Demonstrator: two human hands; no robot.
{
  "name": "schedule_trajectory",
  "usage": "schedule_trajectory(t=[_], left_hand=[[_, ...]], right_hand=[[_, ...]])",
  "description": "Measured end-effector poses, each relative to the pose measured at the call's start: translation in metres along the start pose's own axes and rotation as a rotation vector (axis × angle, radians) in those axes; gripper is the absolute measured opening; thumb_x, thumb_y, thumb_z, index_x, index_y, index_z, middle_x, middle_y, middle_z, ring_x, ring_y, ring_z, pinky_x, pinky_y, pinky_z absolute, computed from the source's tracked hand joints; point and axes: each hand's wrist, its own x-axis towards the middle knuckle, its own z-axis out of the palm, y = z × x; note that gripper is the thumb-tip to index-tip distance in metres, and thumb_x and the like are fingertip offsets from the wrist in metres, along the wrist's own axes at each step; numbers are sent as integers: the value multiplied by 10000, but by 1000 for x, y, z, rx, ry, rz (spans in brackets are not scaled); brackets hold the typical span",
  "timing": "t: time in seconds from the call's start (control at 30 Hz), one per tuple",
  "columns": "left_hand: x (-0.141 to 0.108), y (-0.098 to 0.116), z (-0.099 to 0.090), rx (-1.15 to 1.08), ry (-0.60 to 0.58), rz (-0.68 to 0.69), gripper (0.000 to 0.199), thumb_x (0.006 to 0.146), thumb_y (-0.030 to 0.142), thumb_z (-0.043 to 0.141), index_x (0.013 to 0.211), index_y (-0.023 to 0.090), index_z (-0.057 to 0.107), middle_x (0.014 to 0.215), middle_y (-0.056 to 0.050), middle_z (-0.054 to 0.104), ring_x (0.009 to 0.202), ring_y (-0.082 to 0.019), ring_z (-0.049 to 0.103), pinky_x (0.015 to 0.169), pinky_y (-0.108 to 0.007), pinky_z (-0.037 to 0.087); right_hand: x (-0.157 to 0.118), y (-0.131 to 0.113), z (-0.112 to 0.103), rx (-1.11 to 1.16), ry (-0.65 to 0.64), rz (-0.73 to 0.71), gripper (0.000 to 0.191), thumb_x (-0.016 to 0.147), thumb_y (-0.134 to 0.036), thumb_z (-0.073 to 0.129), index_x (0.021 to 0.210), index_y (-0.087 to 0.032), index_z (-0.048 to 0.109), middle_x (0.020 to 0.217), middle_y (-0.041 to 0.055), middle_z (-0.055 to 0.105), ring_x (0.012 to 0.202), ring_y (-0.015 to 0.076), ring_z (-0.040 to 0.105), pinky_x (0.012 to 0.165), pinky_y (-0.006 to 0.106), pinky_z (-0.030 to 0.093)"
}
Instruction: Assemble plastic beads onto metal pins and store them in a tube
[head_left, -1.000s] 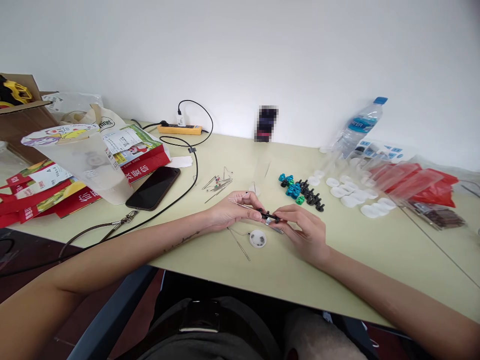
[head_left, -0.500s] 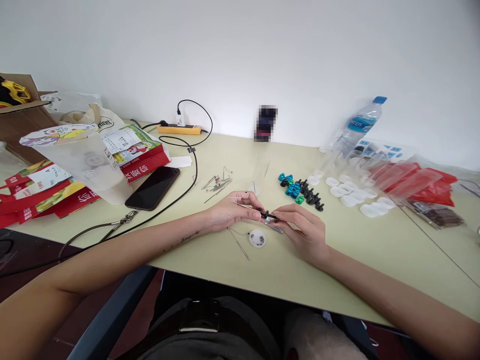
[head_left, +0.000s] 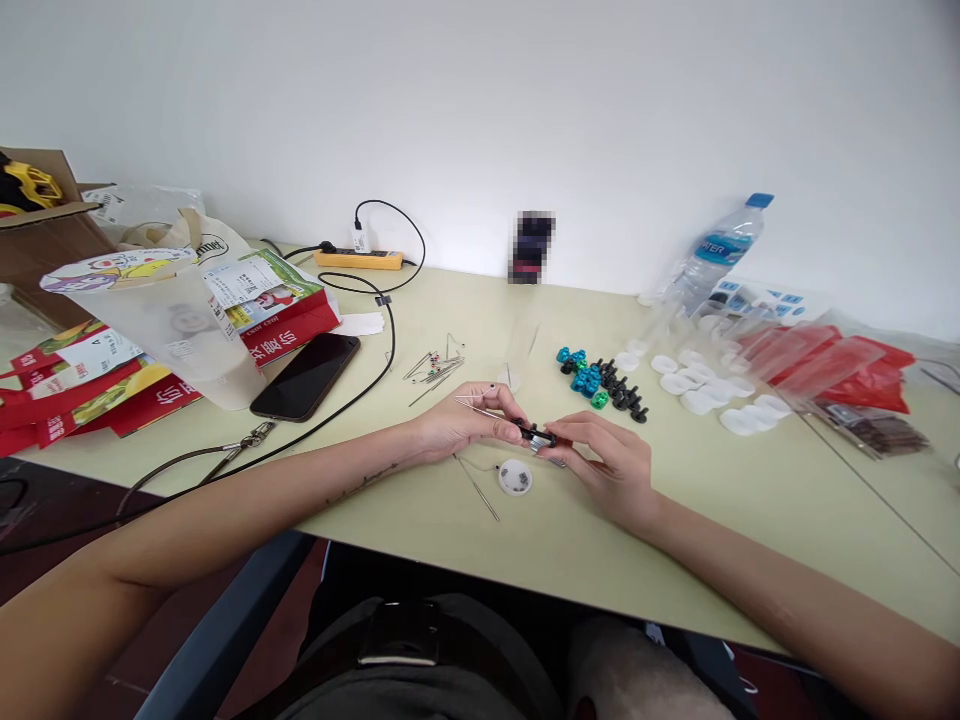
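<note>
Between my two hands is a small black part with thin metal wires at it. My left hand pinches its left end between thumb and fingers, and a thin wire piece lies across that palm. The fingertips of my right hand are closed on its right end. Just below them on the table sits a round white dish with small dark bits inside. A thin metal rod lies to the left of the dish.
Wire pieces lie behind my left hand. Blue, green and black knobs and white discs are at right, near a water bottle. A phone, a plastic cup and a cable stand left.
The black part has turned slightly between my fingertips and now looks straighter. My right fingers have shifted a little; the rest looks the same.
</note>
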Motion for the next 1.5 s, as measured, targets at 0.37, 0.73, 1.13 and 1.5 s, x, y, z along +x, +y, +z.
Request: schedule_trajectory(t=[0.37,0.73,1.13,1.5], left_hand=[[-1,-2,0,18,-15,13,221,619,136,753,772,119,594,789,-30,643,778,-144,627,808,-326,452],[-1,0,2,2,-20,-5,243,607,151,760,775,120,587,830,-45,669,767,-141,638,804,-323,466],[-2,1,2,18,-6,-7,256,597,171,768,766,125,580,837,-46,673,757,-145,644,779,-315,467],[-3,1,4,70,9,12,256,595,166,768,775,121,592,855,-54,673,783,-139,637,788,-303,473]], right_hand=[[-2,0,1,-10,-3,36,226,751,-169,682,957,-213,600,767,31,671,650,134,610,551,239,482],[-2,1,2,-31,1,136,136,758,-276,677,848,-202,607,637,-11,650,533,106,578,481,216,440],[-1,1,1,-30,-52,195,110,805,-295,621,773,-190,610,585,-13,633,477,98,535,451,212,404],[1,0,0,13,-146,294,202,863,-302,539,707,-190,603,498,-35,554,438,86,492,449,205,376]])
